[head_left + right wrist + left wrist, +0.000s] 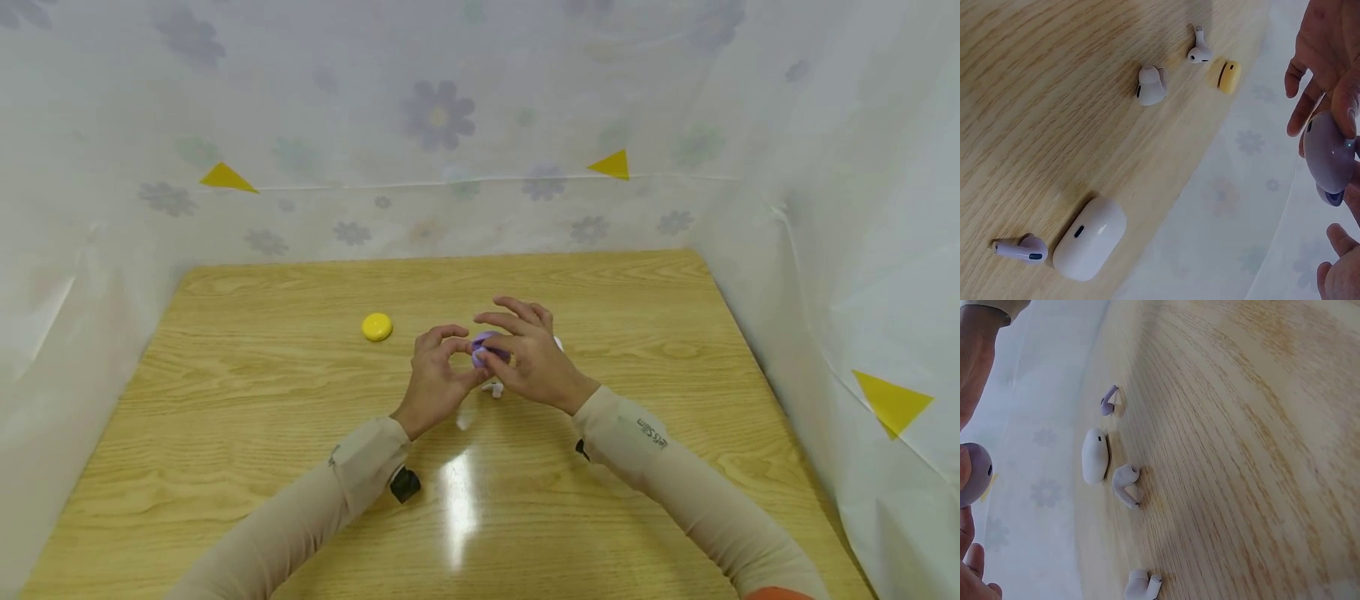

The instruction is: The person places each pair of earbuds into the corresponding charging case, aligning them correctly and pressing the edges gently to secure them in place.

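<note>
A glossy purple earbud case [491, 339] is held between the two hands above the table. The left hand [438, 377] grips it from the left with thumb and fingertips. From the right, the right hand [536, 358] pinches it between thumb and forefinger, its other fingers raised. In the right wrist view, a smaller purple part with a dark end juts from the purple earbud case [1329, 153]; whether it is the lid or an earbud I cannot tell. White earbuds [495, 389] lie on the wood just below the hands.
A round yellow case [377, 327] sits on the wooden table [262, 400] left of the hands. A white earbud case [1090, 239] and a purple earbud [1022, 248] lie together on the right-hand side. Patterned sheeting [438, 112] encloses the back and sides.
</note>
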Demonstrator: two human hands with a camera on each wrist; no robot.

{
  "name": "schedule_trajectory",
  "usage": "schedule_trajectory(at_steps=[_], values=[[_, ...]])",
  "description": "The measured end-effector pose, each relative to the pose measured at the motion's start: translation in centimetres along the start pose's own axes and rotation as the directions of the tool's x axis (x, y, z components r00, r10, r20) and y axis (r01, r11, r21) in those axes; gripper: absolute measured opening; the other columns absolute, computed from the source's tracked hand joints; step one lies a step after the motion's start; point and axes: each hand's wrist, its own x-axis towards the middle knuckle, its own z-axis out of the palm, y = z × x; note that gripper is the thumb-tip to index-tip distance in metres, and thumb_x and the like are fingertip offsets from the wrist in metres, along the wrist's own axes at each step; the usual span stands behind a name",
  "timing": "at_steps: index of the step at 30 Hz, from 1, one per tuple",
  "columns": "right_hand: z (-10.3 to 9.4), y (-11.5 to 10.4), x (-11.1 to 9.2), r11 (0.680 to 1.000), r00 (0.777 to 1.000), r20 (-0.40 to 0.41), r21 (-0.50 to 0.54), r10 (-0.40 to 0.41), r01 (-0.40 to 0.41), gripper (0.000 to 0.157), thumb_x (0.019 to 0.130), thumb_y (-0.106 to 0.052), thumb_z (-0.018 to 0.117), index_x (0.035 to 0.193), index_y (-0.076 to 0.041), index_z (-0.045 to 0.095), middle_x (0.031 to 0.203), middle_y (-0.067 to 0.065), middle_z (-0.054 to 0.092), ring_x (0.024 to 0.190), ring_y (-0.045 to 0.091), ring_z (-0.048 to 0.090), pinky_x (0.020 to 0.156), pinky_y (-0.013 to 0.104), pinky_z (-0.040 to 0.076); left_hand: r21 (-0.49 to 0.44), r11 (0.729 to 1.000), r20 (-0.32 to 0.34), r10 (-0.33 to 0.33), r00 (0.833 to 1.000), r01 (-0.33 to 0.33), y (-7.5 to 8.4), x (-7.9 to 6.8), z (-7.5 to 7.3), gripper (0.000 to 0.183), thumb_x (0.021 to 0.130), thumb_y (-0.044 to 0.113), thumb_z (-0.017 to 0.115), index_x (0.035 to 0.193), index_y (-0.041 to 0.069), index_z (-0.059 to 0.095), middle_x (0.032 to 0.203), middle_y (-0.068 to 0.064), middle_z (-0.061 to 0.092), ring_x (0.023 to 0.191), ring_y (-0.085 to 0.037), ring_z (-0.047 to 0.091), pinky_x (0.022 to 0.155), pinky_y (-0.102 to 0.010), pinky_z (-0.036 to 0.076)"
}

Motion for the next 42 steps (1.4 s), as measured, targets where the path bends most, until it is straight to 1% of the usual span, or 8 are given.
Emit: schedule_trajectory(at_steps=[5,10,15,20,24,28,36,42], values=[[0.0,0.1,-0.2,1.0,1.0,0.01,-0.005,0.008,-0.008,0.006,0.082,-0.013,0.073,0.087,-0.011,0.076,0.123,0.009,0.066,0.129,0.035,0.047,0.1,0.062,0.031,0.008,1.0,0.003,-0.006,1.0,0.006,0.1,0.0,0.1,0.023,0.075,0.019,0.081,0.088,0.005,0.069,0.122,-0.014,0.055,0.123,-0.037,0.04,0.101,-0.059,0.03],[0.1,0.2,-0.5,1.0,1.0,0.003,0.005,0.014,-0.014,0.008,0.082,-0.013,0.074,0.089,-0.01,0.076,0.125,0.009,0.065,0.13,0.034,0.047,0.1,0.061,0.031,0.008,1.0,0.01,-0.005,1.0,0.004,0.1,-0.1,0.2,0.024,0.075,0.019,0.081,0.089,0.005,0.069,0.122,-0.013,0.055,0.123,-0.037,0.04,0.102,-0.06,0.029],[-0.1,0.4,-0.5,1.0,0.998,-0.063,0.02,-0.007,0.008,0.01,0.078,-0.009,0.076,0.088,-0.006,0.075,0.123,0.012,0.066,0.126,0.036,0.049,0.098,0.06,0.033,0.004,1.0,0.022,-0.012,1.0,0.012,0.1,-0.1,0.3,0.024,0.075,0.021,0.081,0.088,0.005,0.068,0.123,-0.014,0.054,0.124,-0.036,0.039,0.102,-0.06,0.029],[-1.1,1.0,-0.3,0.999,0.988,-0.154,0.042,-0.004,0.01,0.014,0.076,-0.005,0.076,0.089,-0.002,0.071,0.119,0.018,0.065,0.122,0.039,0.051,0.097,0.063,0.032,0.013,1.0,0.017,-0.021,1.0,0.02,0.2,0.1,0.3,0.028,0.075,0.022,0.081,0.088,0.003,0.067,0.124,-0.016,0.055,0.124,-0.035,0.04,0.103,-0.057,0.031],[-2.1,1.7,-0.2,0.999,0.978,-0.207,0.045,0.022,-0.013,0.018,0.077,-0.004,0.075,0.093,0.0,0.07,0.118,0.021,0.063,0.12,0.04,0.051,0.098,0.064,0.031,0.023,0.999,0.013,-0.029,0.999,0.029,0.3,0.1,0.2,0.029,0.074,0.021,0.082,0.089,0.001,0.068,0.124,-0.015,0.056,0.124,-0.035,0.041,0.103,-0.054,0.032],[-2.6,2.4,-0.5,0.998,0.972,-0.229,0.035,0.052,-0.046,0.017,0.079,-0.005,0.073,0.094,0.002,0.07,0.118,0.023,0.063,0.118,0.041,0.051,0.098,0.064,0.032,0.024,0.999,0.015,-0.046,0.999,0.046,0.4,0.1,0.2,0.029,0.074,0.021,0.082,0.09,0.001,0.068,0.124,-0.013,0.056,0.125,-0.035,0.04,0.104,-0.053,0.032],[-2.9,3.7,-1.6,0.992,0.967,-0.22,0.023,0.127,-0.125,0.016,0.08,-0.005,0.073,0.094,0.003,0.07,0.12,0.024,0.062,0.121,0.042,0.05,0.1,0.065,0.028,0.012,0.999,0.015,-0.04,0.999,0.04,0.2,0.3,0.3,0.029,0.075,0.022,0.082,0.089,0.002,0.066,0.125,-0.017,0.055,0.125,-0.035,0.04,0.104,-0.054,0.032],[-3.0,4.3,-2.5,0.98,0.961,-0.195,0.017,0.197,-0.198,0.018,0.083,-0.007,0.071,0.096,0.004,0.07,0.121,0.024,0.061,0.122,0.042,0.049,0.096,0.067,0.029,0.015,0.999,0.021,-0.036,0.999,0.036,0.0,0.3,0.4,0.029,0.075,0.022,0.081,0.09,0.001,0.066,0.125,-0.017,0.055,0.125,-0.035,0.039,0.104,-0.054,0.031]])
